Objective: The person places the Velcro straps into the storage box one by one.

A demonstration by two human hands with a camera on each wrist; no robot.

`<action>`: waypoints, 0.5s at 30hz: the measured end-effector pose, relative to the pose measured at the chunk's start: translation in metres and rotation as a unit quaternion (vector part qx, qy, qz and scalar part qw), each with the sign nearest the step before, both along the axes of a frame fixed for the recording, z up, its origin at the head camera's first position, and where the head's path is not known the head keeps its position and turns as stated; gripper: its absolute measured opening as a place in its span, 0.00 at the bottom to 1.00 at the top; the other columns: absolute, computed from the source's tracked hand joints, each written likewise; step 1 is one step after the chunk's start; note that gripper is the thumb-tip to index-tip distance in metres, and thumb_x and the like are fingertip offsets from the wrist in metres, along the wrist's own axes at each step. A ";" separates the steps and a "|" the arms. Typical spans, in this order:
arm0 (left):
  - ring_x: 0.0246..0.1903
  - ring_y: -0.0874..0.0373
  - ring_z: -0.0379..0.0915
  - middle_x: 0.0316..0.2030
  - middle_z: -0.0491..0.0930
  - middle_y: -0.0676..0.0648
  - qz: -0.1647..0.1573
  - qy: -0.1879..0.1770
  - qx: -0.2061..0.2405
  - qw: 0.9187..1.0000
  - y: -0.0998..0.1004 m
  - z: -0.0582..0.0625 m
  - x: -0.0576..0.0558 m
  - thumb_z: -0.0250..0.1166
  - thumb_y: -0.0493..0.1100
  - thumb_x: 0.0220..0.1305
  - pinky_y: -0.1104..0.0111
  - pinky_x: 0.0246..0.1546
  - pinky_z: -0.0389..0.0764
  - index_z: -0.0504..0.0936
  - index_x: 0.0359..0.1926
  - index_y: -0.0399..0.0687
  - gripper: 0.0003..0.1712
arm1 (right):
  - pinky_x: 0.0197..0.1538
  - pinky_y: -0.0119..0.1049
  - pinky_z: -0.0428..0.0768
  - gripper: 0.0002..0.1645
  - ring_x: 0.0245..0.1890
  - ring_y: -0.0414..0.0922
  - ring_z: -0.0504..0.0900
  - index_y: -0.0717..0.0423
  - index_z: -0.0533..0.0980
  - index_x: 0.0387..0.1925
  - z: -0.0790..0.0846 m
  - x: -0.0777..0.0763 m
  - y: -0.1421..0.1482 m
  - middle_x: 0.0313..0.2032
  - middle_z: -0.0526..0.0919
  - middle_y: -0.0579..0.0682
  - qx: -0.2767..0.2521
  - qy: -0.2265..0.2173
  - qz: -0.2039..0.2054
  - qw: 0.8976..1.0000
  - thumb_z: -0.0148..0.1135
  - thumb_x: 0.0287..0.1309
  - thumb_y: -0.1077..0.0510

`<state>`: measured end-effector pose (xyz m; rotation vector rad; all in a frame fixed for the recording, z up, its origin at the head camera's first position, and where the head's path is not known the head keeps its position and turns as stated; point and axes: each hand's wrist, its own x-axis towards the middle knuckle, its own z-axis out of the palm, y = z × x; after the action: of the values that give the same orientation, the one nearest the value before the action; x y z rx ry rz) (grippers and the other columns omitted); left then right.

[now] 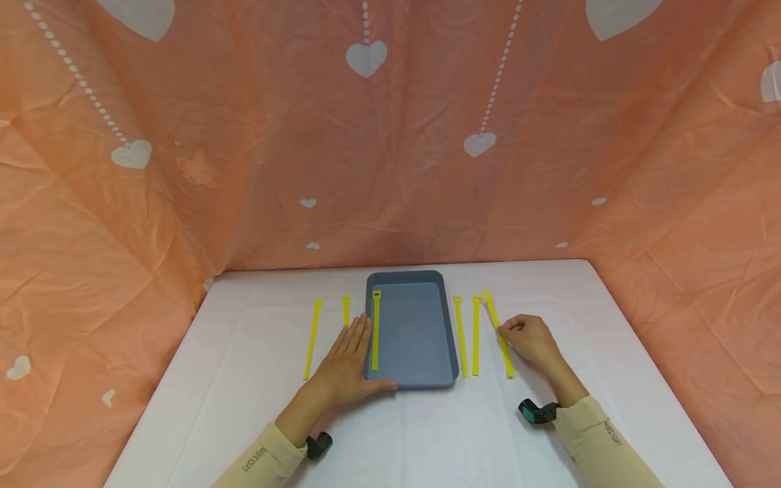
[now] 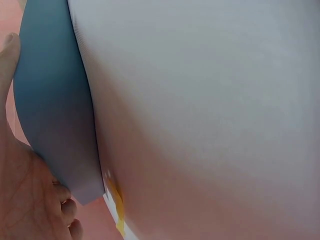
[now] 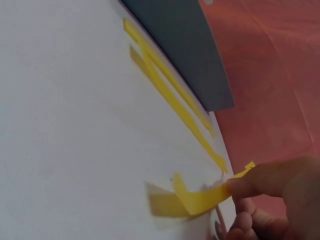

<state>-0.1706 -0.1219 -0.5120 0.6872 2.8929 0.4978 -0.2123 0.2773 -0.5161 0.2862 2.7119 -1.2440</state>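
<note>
A grey-blue rectangular tray point(image 1: 411, 332) lies in the middle of the white table, with one yellow cable strap point(image 1: 375, 332) inside along its left side. Against the tray's left side and near corner rests my left hand point(image 1: 344, 373), fingers straight and thumb spread along the near edge. My right hand point(image 1: 531, 339) pinches another yellow strap point(image 3: 202, 200) between thumb and fingertips, right of the tray. In the right wrist view this strap is lifted and bent, casting a shadow on the table. Two more yellow straps point(image 3: 175, 105) lie between it and the tray.
Left of the tray lie a yellow strap point(image 1: 313, 339) and a second strap point(image 1: 346, 310), the latter partly hidden by the left hand. An orange curtain point(image 1: 390, 169) with white hearts hangs behind and beside the white table point(image 1: 244, 339).
</note>
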 end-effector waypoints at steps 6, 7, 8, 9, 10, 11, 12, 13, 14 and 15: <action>0.85 0.39 0.34 0.86 0.39 0.34 -0.002 0.002 0.010 1.000 -0.001 -0.002 0.000 0.66 0.82 0.60 0.45 0.84 0.45 0.42 0.86 0.33 0.78 | 0.33 0.34 0.76 0.16 0.31 0.44 0.77 0.67 0.84 0.44 0.000 -0.002 0.002 0.31 0.81 0.50 -0.039 0.019 0.002 0.999 0.69 0.72 0.54; 0.86 0.39 0.34 0.86 0.39 0.35 -0.001 0.001 0.009 1.000 -0.001 -0.002 0.000 0.66 0.82 0.60 0.45 0.84 0.45 0.43 0.86 0.33 0.78 | 0.32 0.34 0.76 0.16 0.31 0.44 0.77 0.67 0.84 0.44 0.000 -0.003 0.002 0.30 0.81 0.50 -0.045 0.026 0.003 0.999 0.69 0.72 0.55; 0.86 0.40 0.34 0.86 0.38 0.35 0.000 0.000 0.001 1.000 -0.001 -0.001 0.000 0.66 0.82 0.60 0.46 0.84 0.44 0.42 0.86 0.33 0.78 | 0.32 0.33 0.77 0.16 0.30 0.43 0.78 0.67 0.84 0.44 0.001 -0.003 0.001 0.30 0.81 0.50 -0.050 0.034 0.006 0.998 0.69 0.72 0.55; 0.86 0.40 0.33 0.86 0.38 0.35 0.001 -0.002 -0.004 1.000 0.000 0.000 0.000 0.66 0.82 0.60 0.46 0.84 0.44 0.42 0.86 0.33 0.78 | 0.31 0.33 0.77 0.15 0.30 0.43 0.79 0.67 0.84 0.44 0.001 -0.003 0.001 0.29 0.81 0.49 -0.054 0.042 0.006 0.998 0.69 0.72 0.55; 0.86 0.40 0.33 0.86 0.38 0.35 0.002 -0.003 -0.007 1.000 0.000 0.001 0.000 0.66 0.83 0.60 0.46 0.84 0.44 0.42 0.86 0.34 0.78 | 0.30 0.32 0.77 0.15 0.29 0.44 0.79 0.67 0.84 0.44 0.002 -0.004 0.001 0.28 0.82 0.49 -0.059 0.050 0.008 0.997 0.70 0.71 0.56; 0.86 0.41 0.33 0.86 0.38 0.35 0.003 -0.005 -0.010 1.000 0.000 0.002 0.000 0.66 0.82 0.60 0.46 0.84 0.44 0.42 0.86 0.34 0.78 | 0.30 0.32 0.77 0.15 0.28 0.44 0.79 0.67 0.84 0.43 0.003 -0.004 0.000 0.27 0.82 0.49 -0.065 0.058 0.010 0.996 0.70 0.71 0.56; 0.86 0.42 0.33 0.86 0.38 0.36 0.004 -0.006 -0.015 1.000 0.000 0.002 0.001 0.65 0.83 0.59 0.47 0.84 0.44 0.41 0.86 0.34 0.78 | 0.29 0.32 0.77 0.14 0.28 0.45 0.80 0.68 0.84 0.43 0.005 -0.004 0.000 0.27 0.82 0.49 -0.071 0.067 0.011 0.995 0.70 0.71 0.57; 0.86 0.42 0.32 0.86 0.37 0.36 0.004 -0.007 -0.020 1.000 0.000 0.003 0.001 0.65 0.83 0.59 0.47 0.84 0.43 0.40 0.86 0.35 0.78 | 0.29 0.32 0.76 0.14 0.27 0.45 0.80 0.68 0.84 0.43 0.006 -0.004 -0.001 0.26 0.82 0.50 -0.074 0.076 0.012 0.994 0.70 0.71 0.57; 0.86 0.43 0.32 0.86 0.37 0.37 0.005 -0.008 -0.020 1.000 0.000 0.003 0.001 0.65 0.84 0.59 0.48 0.84 0.43 0.40 0.86 0.35 0.78 | 0.29 0.32 0.76 0.14 0.27 0.46 0.80 0.68 0.84 0.43 0.008 -0.004 -0.002 0.26 0.82 0.50 -0.075 0.083 0.012 0.994 0.70 0.71 0.57; 0.86 0.43 0.32 0.86 0.38 0.36 0.005 -0.007 -0.018 1.000 0.000 0.003 0.001 0.65 0.83 0.59 0.47 0.84 0.44 0.41 0.86 0.35 0.78 | 0.29 0.32 0.76 0.14 0.28 0.46 0.80 0.68 0.84 0.43 0.010 -0.005 -0.002 0.27 0.82 0.50 -0.076 0.088 0.012 0.993 0.71 0.71 0.57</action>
<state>-0.1693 -0.1219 -0.5088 0.6611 2.8866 0.4488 -0.2168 0.2751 -0.5061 0.1302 2.7328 -1.5273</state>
